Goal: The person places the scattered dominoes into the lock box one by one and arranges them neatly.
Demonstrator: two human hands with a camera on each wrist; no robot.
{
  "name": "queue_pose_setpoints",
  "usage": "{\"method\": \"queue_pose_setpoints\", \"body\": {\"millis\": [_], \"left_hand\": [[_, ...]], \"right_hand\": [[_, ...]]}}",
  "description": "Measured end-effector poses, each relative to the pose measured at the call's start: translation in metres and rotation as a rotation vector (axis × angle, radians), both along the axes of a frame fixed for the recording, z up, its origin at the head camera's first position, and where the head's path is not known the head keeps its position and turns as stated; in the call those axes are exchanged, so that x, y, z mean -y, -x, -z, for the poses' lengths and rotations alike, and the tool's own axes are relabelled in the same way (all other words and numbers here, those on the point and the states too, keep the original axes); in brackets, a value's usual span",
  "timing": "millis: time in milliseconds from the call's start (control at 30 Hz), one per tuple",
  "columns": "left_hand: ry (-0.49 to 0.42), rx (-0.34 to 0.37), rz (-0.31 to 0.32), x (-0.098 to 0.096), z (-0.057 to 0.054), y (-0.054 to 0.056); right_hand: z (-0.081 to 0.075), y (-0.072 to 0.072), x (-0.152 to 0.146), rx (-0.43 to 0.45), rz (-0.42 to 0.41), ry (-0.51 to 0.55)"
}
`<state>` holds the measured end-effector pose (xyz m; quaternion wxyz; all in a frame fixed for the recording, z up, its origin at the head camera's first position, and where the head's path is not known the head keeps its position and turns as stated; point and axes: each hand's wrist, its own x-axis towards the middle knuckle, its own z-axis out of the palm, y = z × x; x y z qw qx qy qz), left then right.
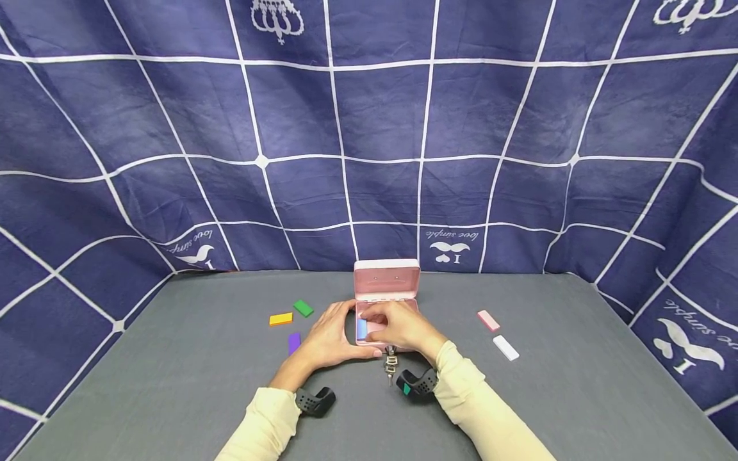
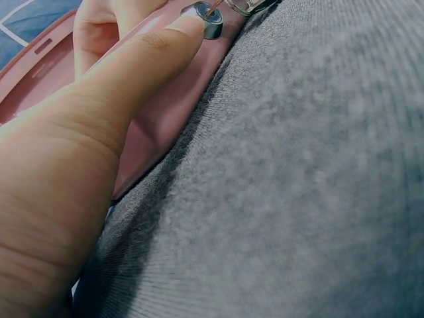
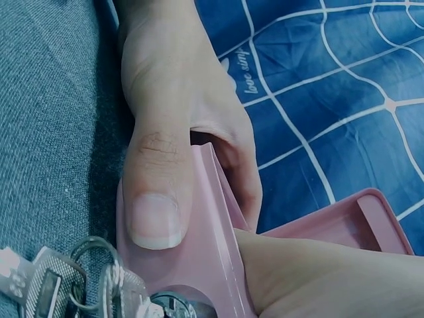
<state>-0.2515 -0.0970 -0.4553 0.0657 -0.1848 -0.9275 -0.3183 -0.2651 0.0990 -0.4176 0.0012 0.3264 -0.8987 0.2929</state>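
Note:
A pink metal cash box (image 1: 386,280) stands on the grey table with its lid raised. My left hand (image 1: 330,339) grips the box's left side, its thumb pressed along the front wall beside the round lock (image 2: 211,26). Keys on a ring (image 1: 391,362) hang from that lock. Inside the box, my right hand (image 1: 403,325) curls its fingers and thumb about a blue block (image 1: 361,329) at the left wall. The right fingertips are partly hidden in both wrist views.
To the left lie an orange block (image 1: 280,319), a green block (image 1: 303,308) and a purple block (image 1: 294,343). A pink block (image 1: 488,320) and a white block (image 1: 505,347) lie to the right. A blue checked cloth (image 1: 380,192) hangs behind the table.

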Motion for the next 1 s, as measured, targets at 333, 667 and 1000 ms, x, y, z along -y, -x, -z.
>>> {"method": "queue_pose_setpoints", "body": {"millis": [333,667,1000], "left_hand": [[-0.003,-0.015,0.011,-0.0002,0.0004,0.0016],[-0.002,-0.006,0.014,0.0007,0.0006,0.0014],[-0.006,0.003,0.009,0.0001,-0.0002,0.0006]], "right_hand": [[-0.0029,-0.0013,0.0,0.005,0.022,-0.004],[-0.0019,-0.0021,0.0008,0.021,0.036,0.009],[-0.001,-0.002,0.0003,-0.008,0.03,-0.002]]}}
